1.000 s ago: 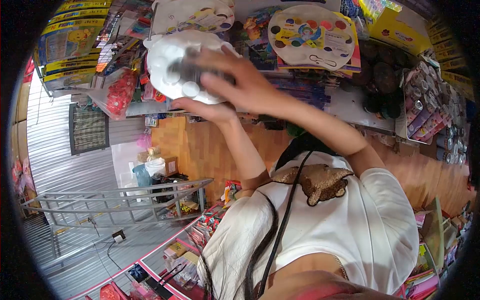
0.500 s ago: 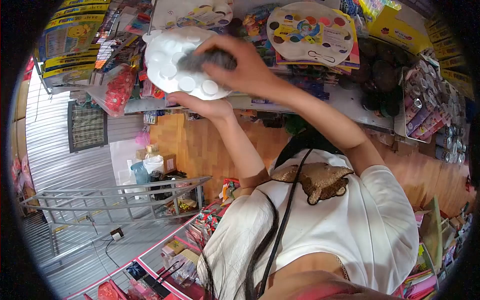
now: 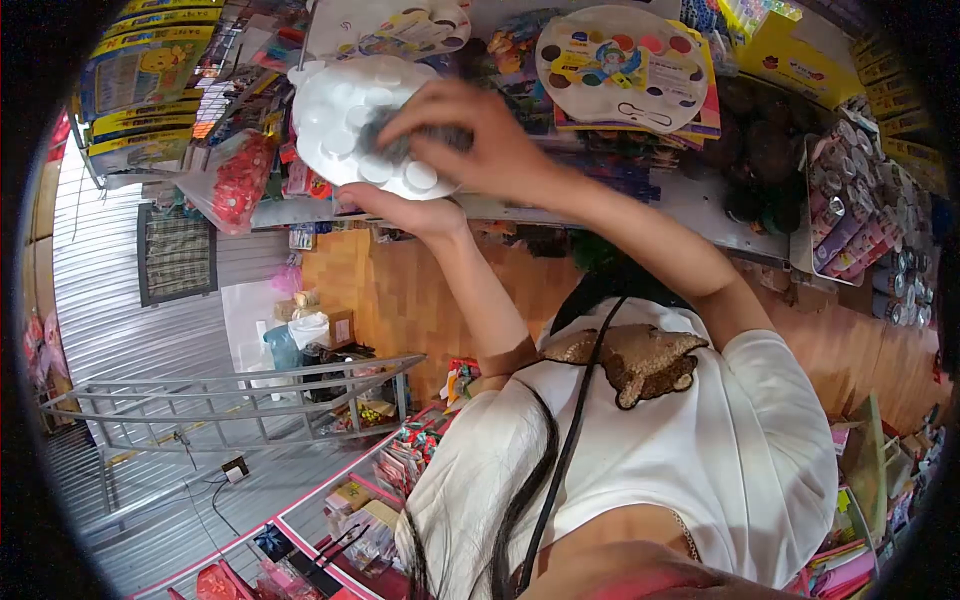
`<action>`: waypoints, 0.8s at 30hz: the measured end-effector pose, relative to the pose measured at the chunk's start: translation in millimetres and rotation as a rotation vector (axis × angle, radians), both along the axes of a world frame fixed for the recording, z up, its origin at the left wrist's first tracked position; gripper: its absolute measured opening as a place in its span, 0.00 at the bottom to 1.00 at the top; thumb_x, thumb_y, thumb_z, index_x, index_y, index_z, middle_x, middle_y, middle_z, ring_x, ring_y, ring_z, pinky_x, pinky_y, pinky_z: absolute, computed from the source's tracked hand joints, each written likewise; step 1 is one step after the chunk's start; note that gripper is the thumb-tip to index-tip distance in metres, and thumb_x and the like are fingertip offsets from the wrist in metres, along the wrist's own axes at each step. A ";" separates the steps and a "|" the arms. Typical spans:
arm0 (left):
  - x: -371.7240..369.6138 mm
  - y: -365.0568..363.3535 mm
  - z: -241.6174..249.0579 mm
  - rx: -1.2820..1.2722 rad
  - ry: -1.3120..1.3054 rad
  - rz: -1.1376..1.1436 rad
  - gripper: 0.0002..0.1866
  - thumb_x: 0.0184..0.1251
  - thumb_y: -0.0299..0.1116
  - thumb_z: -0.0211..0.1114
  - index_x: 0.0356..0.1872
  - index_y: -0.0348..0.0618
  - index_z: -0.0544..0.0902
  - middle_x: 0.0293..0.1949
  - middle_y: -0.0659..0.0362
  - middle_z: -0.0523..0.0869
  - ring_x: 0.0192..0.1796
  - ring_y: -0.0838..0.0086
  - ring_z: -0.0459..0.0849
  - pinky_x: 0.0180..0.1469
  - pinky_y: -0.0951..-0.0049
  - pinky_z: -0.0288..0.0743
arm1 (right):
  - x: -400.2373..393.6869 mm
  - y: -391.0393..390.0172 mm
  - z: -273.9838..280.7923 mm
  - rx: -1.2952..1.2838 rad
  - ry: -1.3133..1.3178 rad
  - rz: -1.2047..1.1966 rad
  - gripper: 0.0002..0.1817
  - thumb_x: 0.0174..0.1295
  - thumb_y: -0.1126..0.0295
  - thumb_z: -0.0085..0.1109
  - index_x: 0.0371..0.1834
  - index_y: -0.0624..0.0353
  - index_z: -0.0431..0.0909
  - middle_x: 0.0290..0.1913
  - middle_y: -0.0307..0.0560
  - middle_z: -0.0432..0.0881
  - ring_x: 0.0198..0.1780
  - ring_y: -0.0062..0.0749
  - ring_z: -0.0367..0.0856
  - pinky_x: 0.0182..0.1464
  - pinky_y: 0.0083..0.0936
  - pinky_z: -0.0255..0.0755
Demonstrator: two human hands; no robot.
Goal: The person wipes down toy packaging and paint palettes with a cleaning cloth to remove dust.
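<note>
My left hand supports a white palette from below at the upper left, its thumb along the lower edge. Round white wells cover the palette's face. Over the palette's right half, my right hand has its fingers curled round a dark grey cloth, blurred by motion, against the wells. Right of my hands, a second palette with coloured paint discs and a yellow label lies on a stack of packs. Another labelled palette lies behind the held one.
A bag of red items hangs at the left near yellow packs. Dark round objects and a white basket of tubes stand at the right. Below left is a metal ladder-like rack by the wooden floor.
My right hand and the cloth have shifted slightly over the palette. The palette in my left hand has stayed almost in place.
</note>
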State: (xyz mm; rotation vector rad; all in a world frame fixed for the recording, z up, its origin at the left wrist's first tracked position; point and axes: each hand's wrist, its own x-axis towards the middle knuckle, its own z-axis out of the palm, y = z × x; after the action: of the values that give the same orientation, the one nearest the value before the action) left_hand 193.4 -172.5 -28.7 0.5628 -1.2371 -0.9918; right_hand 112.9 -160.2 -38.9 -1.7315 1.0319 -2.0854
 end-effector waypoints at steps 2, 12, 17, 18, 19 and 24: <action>4.2 5.9 3.1 0.177 0.094 -0.060 0.44 0.61 0.67 0.29 0.63 0.35 0.50 0.62 0.48 0.59 0.63 0.61 0.60 0.63 0.62 0.54 | 4.9 18.3 11.5 -0.049 0.107 0.009 0.12 0.46 0.77 0.53 0.34 0.52 0.82 0.33 0.42 0.77 0.39 0.32 0.75 0.45 0.26 0.68; -4.4 6.7 -0.1 0.022 0.011 0.040 0.42 0.62 0.66 0.30 0.64 0.38 0.49 0.64 0.49 0.56 0.65 0.59 0.57 0.64 0.60 0.53 | -19.9 -48.4 -43.8 0.303 -0.093 -0.160 0.19 0.51 0.75 0.52 0.48 0.49 0.77 0.38 0.45 0.79 0.39 0.34 0.77 0.45 0.27 0.70; -0.7 5.4 -0.3 0.188 0.186 -0.167 0.43 0.61 0.67 0.28 0.65 0.39 0.47 0.66 0.51 0.53 0.67 0.61 0.54 0.67 0.62 0.47 | 13.5 16.7 8.5 0.009 0.023 -0.057 0.19 0.52 0.72 0.52 0.50 0.52 0.76 0.47 0.48 0.78 0.46 0.41 0.78 0.50 0.31 0.70; -0.2 6.0 -1.5 0.163 0.157 -0.143 0.43 0.61 0.67 0.28 0.65 0.39 0.47 0.66 0.51 0.52 0.67 0.61 0.54 0.67 0.62 0.47 | 13.9 16.8 14.2 -0.013 0.053 -0.047 0.19 0.52 0.71 0.51 0.50 0.51 0.76 0.49 0.49 0.77 0.47 0.41 0.77 0.51 0.31 0.69; 0.2 6.0 -2.2 0.137 0.126 -0.119 0.43 0.61 0.67 0.28 0.65 0.38 0.46 0.66 0.51 0.52 0.67 0.61 0.54 0.67 0.62 0.47 | 16.6 15.9 17.6 -0.037 0.082 -0.036 0.19 0.52 0.71 0.51 0.49 0.51 0.76 0.50 0.50 0.76 0.49 0.41 0.76 0.51 0.31 0.69; -4.1 4.7 -2.6 0.037 -0.002 0.041 0.41 0.64 0.64 0.28 0.65 0.37 0.45 0.66 0.50 0.50 0.67 0.61 0.54 0.67 0.61 0.47 | -7.6 -44.4 21.1 0.251 -0.014 0.030 0.17 0.54 0.70 0.49 0.48 0.55 0.76 0.41 0.52 0.80 0.39 0.37 0.81 0.45 0.30 0.72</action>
State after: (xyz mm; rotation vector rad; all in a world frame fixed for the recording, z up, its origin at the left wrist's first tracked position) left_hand 189.3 -167.7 -31.3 0.6157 -1.2062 -0.9817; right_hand 105.4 -204.6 -17.9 -1.5965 1.1980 -1.8550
